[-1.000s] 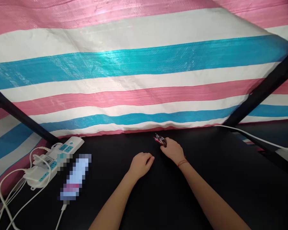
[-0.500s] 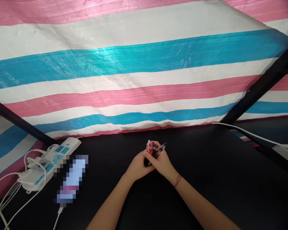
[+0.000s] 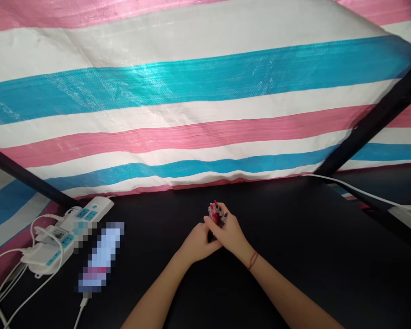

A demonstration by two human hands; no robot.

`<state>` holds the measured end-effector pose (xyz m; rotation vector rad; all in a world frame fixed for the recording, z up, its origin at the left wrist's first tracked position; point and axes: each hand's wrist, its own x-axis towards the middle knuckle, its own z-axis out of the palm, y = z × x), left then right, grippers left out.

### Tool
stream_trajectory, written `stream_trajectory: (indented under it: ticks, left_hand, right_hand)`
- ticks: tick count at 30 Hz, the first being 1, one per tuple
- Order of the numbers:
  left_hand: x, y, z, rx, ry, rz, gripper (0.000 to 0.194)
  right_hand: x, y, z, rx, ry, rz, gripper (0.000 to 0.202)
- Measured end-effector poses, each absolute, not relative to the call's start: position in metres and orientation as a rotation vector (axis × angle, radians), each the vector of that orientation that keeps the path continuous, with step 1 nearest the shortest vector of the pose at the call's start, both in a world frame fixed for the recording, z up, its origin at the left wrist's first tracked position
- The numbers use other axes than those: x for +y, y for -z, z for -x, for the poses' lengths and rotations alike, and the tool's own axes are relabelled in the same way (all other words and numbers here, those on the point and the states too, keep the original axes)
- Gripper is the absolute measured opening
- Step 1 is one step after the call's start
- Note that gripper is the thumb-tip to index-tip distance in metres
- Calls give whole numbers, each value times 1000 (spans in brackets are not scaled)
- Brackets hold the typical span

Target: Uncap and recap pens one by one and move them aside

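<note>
Tarp (image 3: 192, 91), striped pink, white and blue, backs the black table (image 3: 311, 256); bare surface stretches right, while a power strip (image 3: 68, 228) sits at the left edge. Both hands meet mid-table: left hand (image 3: 197, 244) and right hand (image 3: 231, 235) clasped round an upright bundle of pens (image 3: 216, 214).
</note>
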<state>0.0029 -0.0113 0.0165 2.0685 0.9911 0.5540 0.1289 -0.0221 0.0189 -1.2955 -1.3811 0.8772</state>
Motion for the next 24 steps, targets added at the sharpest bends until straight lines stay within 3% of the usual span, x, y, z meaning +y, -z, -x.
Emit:
stream_trajectory:
  ticks: [6, 11, 16, 24]
  left_hand:
    - [-17, -26, -4, 1219, -388, -2234, 26]
    - [-21, -34, -4, 1336, -170, -2181, 32]
    - [-21, -36, -1, 1506, -59, -2075, 29]
    - [-20, -34, -1, 1576, 2, -2105, 16]
  right_hand:
    - [-14, -13, -137, -1376, -966, 1523, 20]
    - [-11, -9, -140, -1423, -1108, 1661, 32]
    - [-10, -10, -142, -1509, -1053, 1750, 44]
    - [-9, -8, -146, -1605, -867, 1777, 41]
